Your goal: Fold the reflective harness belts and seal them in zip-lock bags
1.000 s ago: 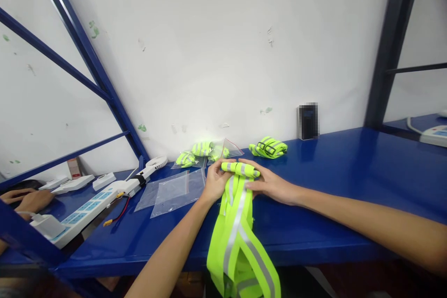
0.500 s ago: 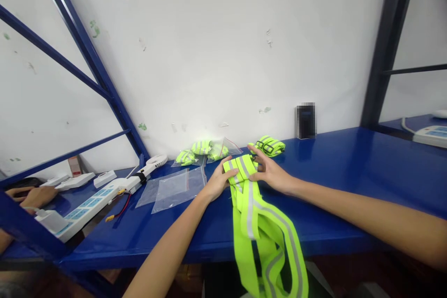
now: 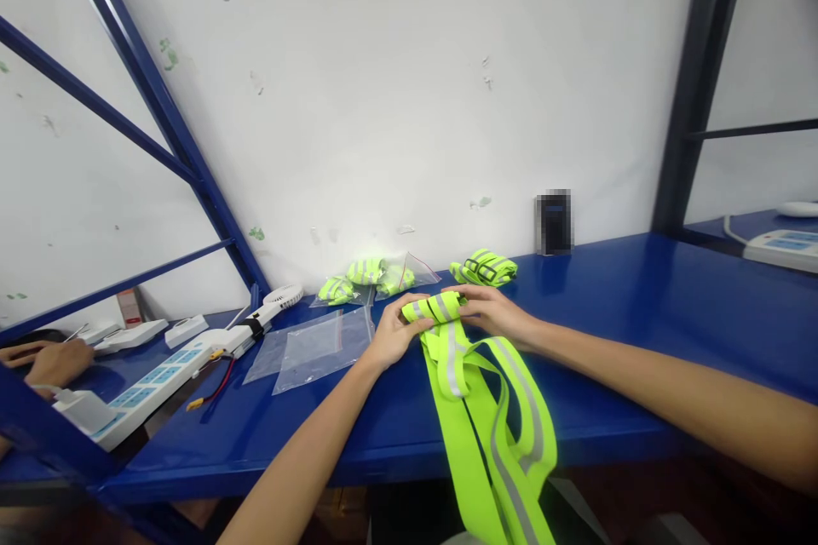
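Observation:
A neon-yellow reflective strap (image 3: pixel 460 434) with grey stripes is partly rolled at the middle of the blue table, its loose bands hanging over the front edge. My left hand (image 3: pixel 397 332) grips the left end of the roll, thumb on the near side. At the right end, my right hand (image 3: pixel 495 315) closes on the roll, some of its fingers hidden behind it. Just beyond sits a folded reflective strap bundle (image 3: pixel 486 267) with black buckles. Flat clear zip bags (image 3: pixel 323 349) lie to the left of my left hand.
Bagged yellow straps (image 3: pixel 365 272) rest by the wall. A small white fan (image 3: pixel 283 298) and a power strip (image 3: pixel 153 387) are at left, near another person's hand (image 3: pixel 60 362). A dark box (image 3: pixel 554 223) stands at the back right. A blue frame post (image 3: pixel 159 102) rises at left.
The rolled end has turned and sits slightly lower, and the hanging bands have shifted. My right hand's raised fingers have come down onto the roll. The view has shifted a little.

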Tool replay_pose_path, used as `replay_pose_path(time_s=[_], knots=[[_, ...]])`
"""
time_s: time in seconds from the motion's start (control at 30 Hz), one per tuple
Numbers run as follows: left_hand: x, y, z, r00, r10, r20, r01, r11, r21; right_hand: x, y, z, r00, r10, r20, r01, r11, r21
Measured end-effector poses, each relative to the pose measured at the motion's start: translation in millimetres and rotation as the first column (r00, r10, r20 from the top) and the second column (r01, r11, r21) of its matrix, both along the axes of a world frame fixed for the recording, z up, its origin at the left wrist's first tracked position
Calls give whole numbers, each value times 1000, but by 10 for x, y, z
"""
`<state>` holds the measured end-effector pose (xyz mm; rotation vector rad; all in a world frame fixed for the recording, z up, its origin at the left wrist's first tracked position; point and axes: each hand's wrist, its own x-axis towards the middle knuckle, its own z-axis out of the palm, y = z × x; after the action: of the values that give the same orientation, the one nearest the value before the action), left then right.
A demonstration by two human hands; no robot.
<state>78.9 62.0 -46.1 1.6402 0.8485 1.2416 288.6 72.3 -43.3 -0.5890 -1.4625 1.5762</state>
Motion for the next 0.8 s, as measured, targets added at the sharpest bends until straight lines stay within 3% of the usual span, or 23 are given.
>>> replay_pose_path(time_s=[0.17,0.37,0.53,0.63,0.7,0.8], knots=[[3,16,-5,996,69,-64,-62,992,113,39,-22,60,991,128,43,-116,970,-214],[-26,-21,28,975,96,-199,-50,973,226,0,-149,157,994,95,50,-81,969,-234],[-34,-67,83,976,62,-210,-7,967,253,-14,-110,100,1000,18,-17,-21,974,-227],[-5,-71,89,994,55,-99,-42,991,129,8,-77,82,1000,-1,16,3,989,-146],[25,-67,69,1000,21,17,-19,997,-71,20,-92,101,999,-9,48,13,996,-86],[60,-61,24,987,-49,152,95,946,-311,17,-147,138,999,-20,41,21,999,-29]])
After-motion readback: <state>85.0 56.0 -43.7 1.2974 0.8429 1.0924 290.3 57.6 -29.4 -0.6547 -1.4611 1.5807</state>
